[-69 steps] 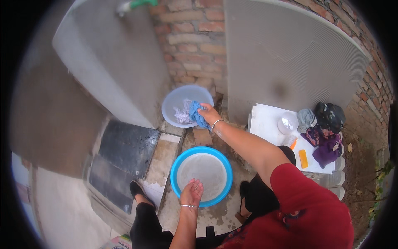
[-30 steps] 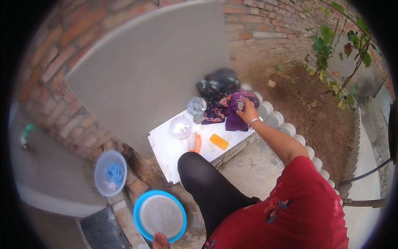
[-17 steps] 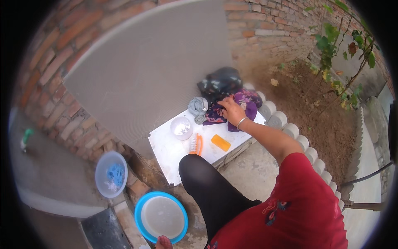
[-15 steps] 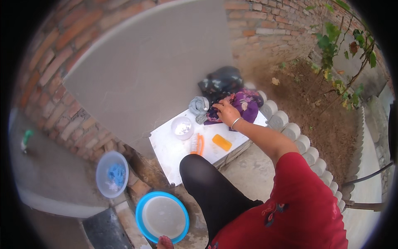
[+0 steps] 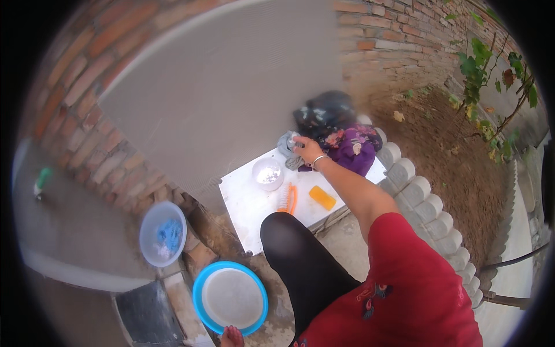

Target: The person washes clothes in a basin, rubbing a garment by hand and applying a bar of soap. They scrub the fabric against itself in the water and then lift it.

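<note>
Leftward from the floral fabric (image 5: 334,140), the right hand (image 5: 309,151) has moved to the grey cloth (image 5: 285,148), upper centre of the frame; whether its fingers clamp it, I cannot tell. Bottom edge, left of centre: the cropped left hand (image 5: 232,337), grip unclear, beside the blue-rimmed basin (image 5: 198,293).

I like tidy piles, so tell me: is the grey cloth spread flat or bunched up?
Bunched up: the grey cloth is a crumpled lump on the white board, the right hand at it.
</note>
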A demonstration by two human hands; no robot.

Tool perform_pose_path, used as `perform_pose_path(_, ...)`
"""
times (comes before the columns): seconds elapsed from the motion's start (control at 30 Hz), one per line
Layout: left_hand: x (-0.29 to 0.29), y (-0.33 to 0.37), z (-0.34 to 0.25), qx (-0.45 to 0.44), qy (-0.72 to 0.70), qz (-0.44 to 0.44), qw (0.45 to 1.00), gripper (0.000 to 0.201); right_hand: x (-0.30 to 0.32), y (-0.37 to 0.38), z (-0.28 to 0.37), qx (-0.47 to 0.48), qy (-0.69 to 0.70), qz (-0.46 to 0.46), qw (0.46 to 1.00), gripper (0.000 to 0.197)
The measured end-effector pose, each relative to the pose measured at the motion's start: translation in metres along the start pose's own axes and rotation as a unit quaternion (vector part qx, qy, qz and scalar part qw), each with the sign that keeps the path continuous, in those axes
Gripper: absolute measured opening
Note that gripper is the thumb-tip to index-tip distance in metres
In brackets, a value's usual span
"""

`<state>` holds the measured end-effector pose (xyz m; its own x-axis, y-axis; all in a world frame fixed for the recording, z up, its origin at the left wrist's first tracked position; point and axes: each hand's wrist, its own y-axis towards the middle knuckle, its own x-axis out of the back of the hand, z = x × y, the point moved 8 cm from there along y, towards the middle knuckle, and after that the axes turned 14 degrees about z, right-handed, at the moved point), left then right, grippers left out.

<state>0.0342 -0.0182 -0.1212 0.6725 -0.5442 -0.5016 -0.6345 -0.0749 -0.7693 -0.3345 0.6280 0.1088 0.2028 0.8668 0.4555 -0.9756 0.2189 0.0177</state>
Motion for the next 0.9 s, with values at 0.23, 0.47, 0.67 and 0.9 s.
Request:
perform_pose_path(0.23, -0.035, -0.022, 0.003, -0.027, 0.016, -0.016, 0.999, 0.009, 0.044, -0.016, 0.156, 0.173, 0.238, 0.063, 0.954, 0.036)
perform_pose_path(0.47, -0.064, -0.022, -0.015, -0.092, 0.122, 0.03, 0.988, 0.034, 0.029, -0.081, 0.305, 0.317, 0.383, 0.176, 0.85, 0.026)
perform_pose_path(0.67, -0.169, -0.066, -0.037, -0.159, 0.181, 0.236, 0.941, 0.053, -0.085, -0.167, 0.348, 0.271, 0.436, 0.382, 0.769, 0.019)
perform_pose_path(0.9, -0.246, -0.127, -0.027, -0.158, 0.152, 0.395, 0.892, 0.049, -0.242, -0.259, 0.289, 0.273, 0.256, 0.505, 0.778, 0.014)
